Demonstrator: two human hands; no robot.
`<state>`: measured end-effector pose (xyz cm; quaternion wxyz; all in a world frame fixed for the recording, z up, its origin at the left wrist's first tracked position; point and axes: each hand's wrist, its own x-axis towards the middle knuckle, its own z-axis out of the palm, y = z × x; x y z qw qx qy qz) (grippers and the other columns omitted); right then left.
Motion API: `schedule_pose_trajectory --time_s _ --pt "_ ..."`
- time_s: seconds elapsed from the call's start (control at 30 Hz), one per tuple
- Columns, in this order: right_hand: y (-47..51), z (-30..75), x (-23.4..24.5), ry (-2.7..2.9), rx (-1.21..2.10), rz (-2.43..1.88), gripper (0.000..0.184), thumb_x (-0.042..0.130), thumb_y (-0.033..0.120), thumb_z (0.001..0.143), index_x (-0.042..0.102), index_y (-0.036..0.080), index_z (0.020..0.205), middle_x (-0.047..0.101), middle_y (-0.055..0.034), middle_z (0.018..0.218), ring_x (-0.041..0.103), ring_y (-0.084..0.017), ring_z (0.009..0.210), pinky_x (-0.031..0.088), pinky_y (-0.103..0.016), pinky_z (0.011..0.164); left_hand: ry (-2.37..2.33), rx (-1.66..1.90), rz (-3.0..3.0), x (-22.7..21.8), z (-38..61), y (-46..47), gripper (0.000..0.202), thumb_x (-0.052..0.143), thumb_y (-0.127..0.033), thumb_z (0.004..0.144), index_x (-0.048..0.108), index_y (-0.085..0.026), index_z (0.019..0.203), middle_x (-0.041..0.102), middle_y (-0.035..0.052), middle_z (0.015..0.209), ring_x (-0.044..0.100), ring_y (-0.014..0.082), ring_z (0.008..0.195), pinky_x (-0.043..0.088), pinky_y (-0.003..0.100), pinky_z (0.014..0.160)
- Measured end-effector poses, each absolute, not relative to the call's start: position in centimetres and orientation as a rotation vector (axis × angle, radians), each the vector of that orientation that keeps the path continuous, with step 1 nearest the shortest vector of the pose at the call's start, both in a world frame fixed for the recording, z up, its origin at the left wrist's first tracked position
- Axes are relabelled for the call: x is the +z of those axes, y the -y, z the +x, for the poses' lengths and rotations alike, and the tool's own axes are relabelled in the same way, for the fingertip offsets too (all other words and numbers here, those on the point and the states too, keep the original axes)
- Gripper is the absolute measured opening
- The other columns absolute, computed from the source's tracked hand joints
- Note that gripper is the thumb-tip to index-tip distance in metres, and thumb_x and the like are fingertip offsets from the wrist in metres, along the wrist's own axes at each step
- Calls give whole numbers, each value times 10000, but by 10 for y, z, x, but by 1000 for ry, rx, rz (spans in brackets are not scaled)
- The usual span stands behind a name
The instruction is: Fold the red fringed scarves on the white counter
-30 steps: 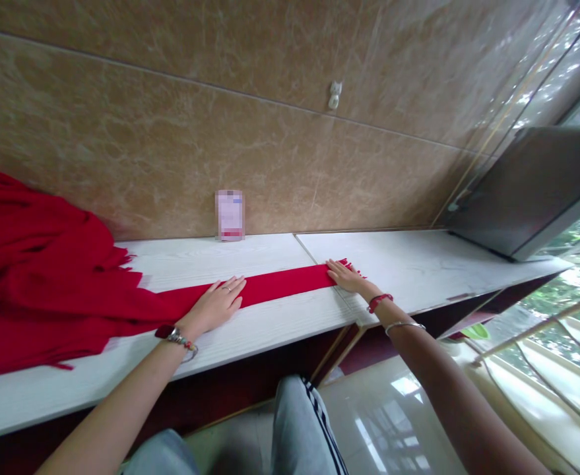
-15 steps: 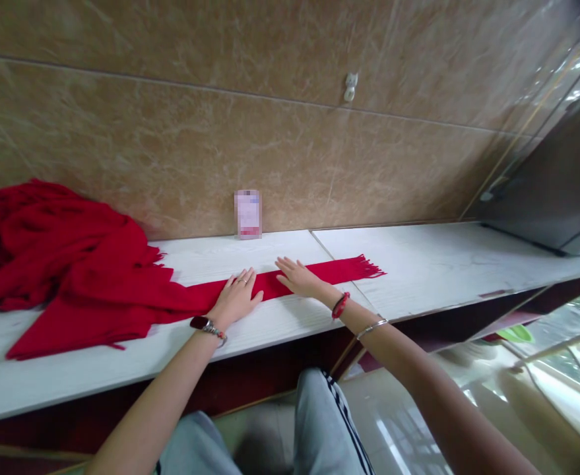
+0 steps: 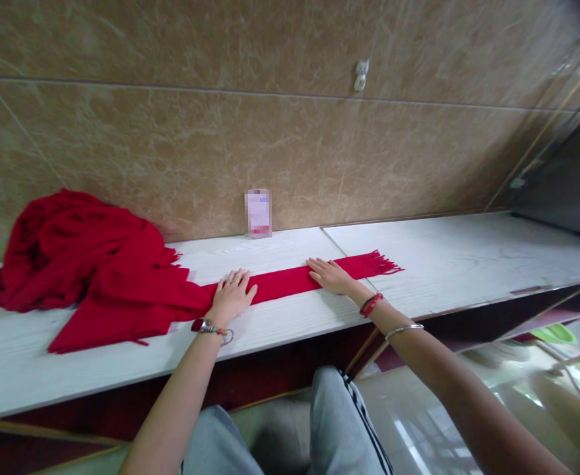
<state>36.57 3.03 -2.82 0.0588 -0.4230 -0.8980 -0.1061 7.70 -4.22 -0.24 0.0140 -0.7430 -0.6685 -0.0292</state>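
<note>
A red scarf (image 3: 284, 282) lies stretched in a narrow band along the white counter (image 3: 448, 264), its fringed end (image 3: 381, 262) pointing right. The rest of it is heaped in a red pile (image 3: 82, 260) at the left by the wall. My left hand (image 3: 233, 297) lies flat and open on the band, fingers spread, a ring on one finger. My right hand (image 3: 332, 276) also rests flat and open on the band, a little left of the fringe.
A small blurred card (image 3: 258, 213) stands against the brown marble wall (image 3: 270, 132). A white hook (image 3: 360, 74) is fixed higher on the wall. A dark panel (image 3: 571, 185) leans at the far right. My knees in grey trousers (image 3: 339, 429) are below the counter edge.
My right hand slid left along the scarf from the fringe towards my left hand, then back a little to the right. The view has swung left, showing more of the red pile.
</note>
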Motion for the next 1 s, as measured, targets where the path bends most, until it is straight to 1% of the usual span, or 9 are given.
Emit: schedule_pose_trajectory --time_s 0.23,0.33,0.4,0.5,0.6,0.7,0.8,0.9,1.0 --pt "-46 453 -35 2667 -422 -1584 406 271 166 909 473 133 1260 342 -156 1398 307 -312 1275 348 -564 929 2078 -88 -2313 -5 78 40 562 216 -462 895 290 -185 1379 238 74 1455 197 269 1331 235 487 1031" --pt "-49 484 -31 2634 -410 -1718 405 289 119 881 533 123 1204 372 -200 1366 340 -317 1255 329 -564 948 2090 -112 -2317 -5 78 40 560 235 -455 892 299 -182 1376 237 70 1456 190 267 1334 219 478 1043" --pt "-48 487 -25 2609 -420 -1786 409 288 107 871 551 118 1183 376 -217 1357 342 -342 1247 314 -609 932 2089 -126 -2313 -5 79 40 556 240 -444 892 304 -173 1374 239 72 1455 187 265 1335 210 479 1048" --pt "-42 450 -10 2573 -440 -1748 427 263 155 891 470 109 1262 315 -197 1401 274 -365 1279 296 -657 908 2085 -130 -2314 -4 80 41 556 240 -428 893 301 -156 1374 234 81 1456 177 265 1337 202 483 1052" --pt "-30 374 1 2610 -335 -1450 464 244 245 922 330 99 1354 318 -160 1413 259 -272 1305 300 -514 998 2071 -122 -2323 -4 80 42 541 232 -385 897 289 -143 1378 230 84 1457 172 266 1338 204 485 1051" --pt "-13 294 1 2738 -267 -1095 461 245 270 930 339 84 1341 342 -155 1402 278 -241 1300 300 -464 1011 2051 -125 -2326 -4 79 43 520 221 -322 896 286 -138 1378 245 79 1453 186 256 1336 206 478 1054" --pt "1 249 -7 2733 -214 -1055 455 264 278 929 363 65 1318 378 -164 1379 319 -248 1277 329 -458 990 2032 -118 -2322 -4 78 44 510 232 -278 887 294 -139 1374 261 77 1447 197 251 1333 209 471 1058" --pt "4 246 -15 2699 -201 -1106 450 270 278 929 364 77 1320 373 -150 1385 326 -257 1273 329 -466 988 2023 -78 -2317 -3 78 45 510 245 -273 886 289 -140 1376 262 74 1448 197 248 1333 203 462 1063" --pt "-3 275 -19 2704 -224 -1143 454 256 281 933 344 100 1340 344 -132 1404 313 -266 1280 329 -481 983 2047 -42 -2315 -1 78 44 507 235 -267 891 277 -146 1382 246 57 1454 190 233 1336 211 452 1061"
